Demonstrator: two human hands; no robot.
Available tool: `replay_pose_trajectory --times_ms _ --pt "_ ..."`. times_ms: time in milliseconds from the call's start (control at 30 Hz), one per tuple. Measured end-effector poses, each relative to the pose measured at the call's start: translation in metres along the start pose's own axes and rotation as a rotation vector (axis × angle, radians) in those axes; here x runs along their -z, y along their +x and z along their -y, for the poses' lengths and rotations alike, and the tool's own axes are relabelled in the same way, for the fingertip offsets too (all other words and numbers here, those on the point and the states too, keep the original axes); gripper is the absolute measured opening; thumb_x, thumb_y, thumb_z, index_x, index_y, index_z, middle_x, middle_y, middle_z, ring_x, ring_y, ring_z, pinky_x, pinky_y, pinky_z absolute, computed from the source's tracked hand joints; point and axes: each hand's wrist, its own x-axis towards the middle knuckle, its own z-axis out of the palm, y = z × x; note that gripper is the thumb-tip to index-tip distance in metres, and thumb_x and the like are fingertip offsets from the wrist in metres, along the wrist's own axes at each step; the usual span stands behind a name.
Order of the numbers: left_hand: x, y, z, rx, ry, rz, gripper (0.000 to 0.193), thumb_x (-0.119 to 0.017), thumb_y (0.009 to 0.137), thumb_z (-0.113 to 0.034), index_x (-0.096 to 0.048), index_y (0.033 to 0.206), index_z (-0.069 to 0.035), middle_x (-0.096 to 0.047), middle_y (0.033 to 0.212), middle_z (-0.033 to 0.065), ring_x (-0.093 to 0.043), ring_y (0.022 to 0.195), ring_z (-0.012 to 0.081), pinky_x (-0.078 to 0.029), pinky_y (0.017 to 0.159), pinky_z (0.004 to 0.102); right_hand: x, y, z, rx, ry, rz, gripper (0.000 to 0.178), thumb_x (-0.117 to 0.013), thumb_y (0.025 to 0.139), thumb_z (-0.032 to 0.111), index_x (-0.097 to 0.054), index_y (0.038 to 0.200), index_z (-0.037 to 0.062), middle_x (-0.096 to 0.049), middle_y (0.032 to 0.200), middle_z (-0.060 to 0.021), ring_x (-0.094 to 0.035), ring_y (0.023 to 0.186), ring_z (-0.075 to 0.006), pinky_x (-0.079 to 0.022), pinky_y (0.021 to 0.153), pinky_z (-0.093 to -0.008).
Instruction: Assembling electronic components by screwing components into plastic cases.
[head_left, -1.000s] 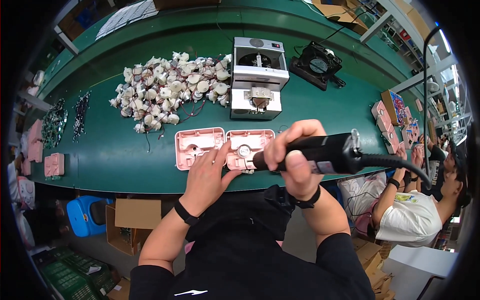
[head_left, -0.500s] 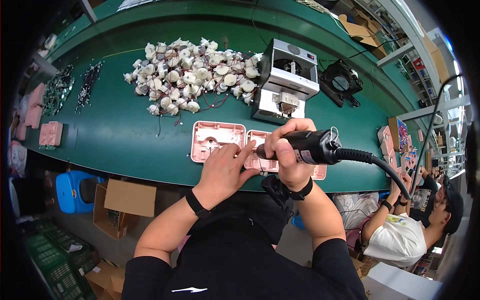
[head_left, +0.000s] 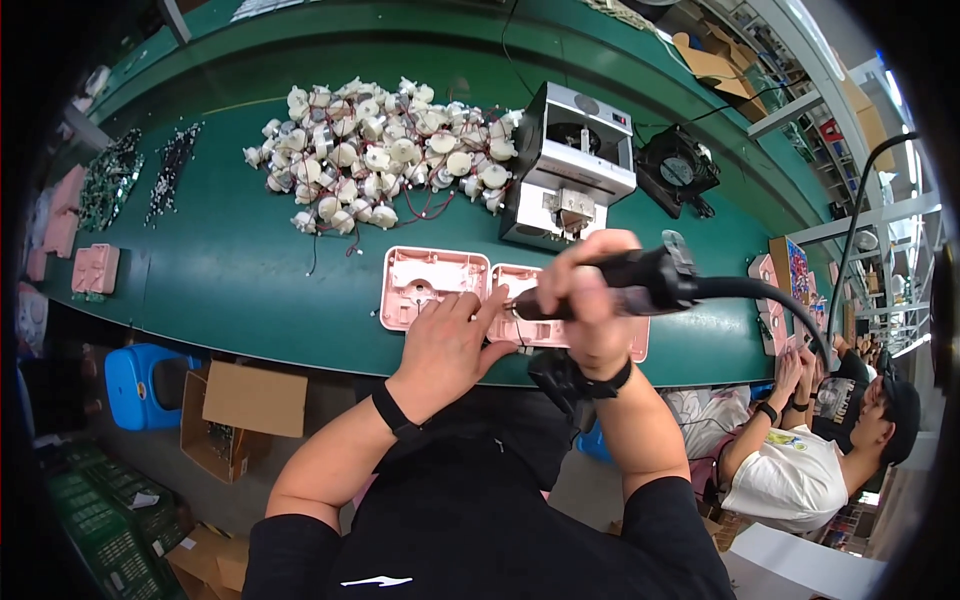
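Observation:
A corded black electric screwdriver (head_left: 648, 282) lies nearly level in my right hand (head_left: 596, 315), fingers wrapped round it; both are smeared by motion. Its tip points left, close to my left index finger. My left hand (head_left: 443, 345) rests over the join of two pink plastic housings, fingers stretched out and thumb apart. The left housing (head_left: 440, 258) lies with its hollow inside up, showing ribs and a round hole. Beside it, the right housing (head_left: 512, 273) is partly hidden by my hands and the tool. Anything small under my left fingertips cannot be made out.
Beyond the housings lie a heap of white wired motors (head_left: 380, 155), a grey screw feeder (head_left: 590, 172) and a black fan (head_left: 682, 165). Pink parts (head_left: 95, 268) sit far left. A co-worker (head_left: 790, 480) sits at right. The thick cable (head_left: 760, 290) arcs rightward.
The screwdriver's rear end and my right hand have shifted slightly right and its body has tilted a little. My left hand stays on the housings.

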Motion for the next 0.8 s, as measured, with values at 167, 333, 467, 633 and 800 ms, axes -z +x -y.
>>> replay_pose_trajectory --times_ms 167,333,467,633,800 --pt "0.017 -0.004 -0.007 -0.055 -0.052 -0.056 0.061 -0.079 0.083 -0.033 -0.059 0.136 -0.010 -0.061 0.103 0.0105 -0.061 0.094 0.0299 -0.050 0.084 0.0413 0.027 0.042 0.044 0.263 0.176 -0.144 0.020 -0.059 0.099 0.019 -0.049 0.108 0.0048 -0.053 0.074 -0.0076 -0.051 0.056 -0.0176 -0.046 0.055 -0.0351" --pt "0.047 -0.015 -0.008 -0.100 -0.050 -0.090 0.052 -0.080 0.082 -0.028 -0.065 0.127 -0.009 -0.062 0.113 0.0122 -0.062 0.102 0.0313 -0.051 0.089 0.0412 0.037 0.077 0.040 0.273 0.029 -0.227 0.015 -0.060 0.099 0.016 -0.053 0.104 0.0035 -0.055 0.073 -0.0077 -0.053 0.055 -0.0180 -0.047 0.054 -0.0339" --pt "0.068 -0.019 -0.004 -0.089 -0.117 -0.109 0.042 -0.080 0.082 -0.022 -0.069 0.120 -0.007 -0.063 0.121 0.0141 -0.063 0.108 0.0327 -0.052 0.090 0.0413 0.040 0.090 0.032 0.225 -0.067 -0.267 0.014 -0.061 0.098 0.014 -0.053 0.103 0.0028 -0.056 0.074 -0.0076 -0.053 0.055 -0.0179 -0.048 0.054 -0.0328" --pt "0.099 -0.009 0.053 0.081 -0.032 -0.382 0.029 -0.075 0.087 -0.016 -0.070 0.113 -0.004 -0.068 0.106 0.0160 -0.067 0.096 0.0348 -0.054 0.082 0.0414 0.040 0.071 0.036 0.116 -0.014 -0.279 0.016 -0.061 0.099 0.016 -0.052 0.103 0.0030 -0.055 0.073 -0.0068 -0.053 0.055 -0.0174 -0.047 0.054 -0.0328" --pt "0.110 0.018 0.108 0.163 0.025 -0.365 0.023 -0.074 0.087 -0.016 -0.071 0.108 -0.006 -0.071 0.095 0.0141 -0.068 0.089 0.0338 -0.055 0.078 0.0408 0.037 0.024 0.060 0.111 0.136 -0.219 0.023 -0.059 0.100 0.024 -0.049 0.106 0.0047 -0.053 0.073 -0.0063 -0.051 0.054 -0.0164 -0.045 0.055 -0.0328"
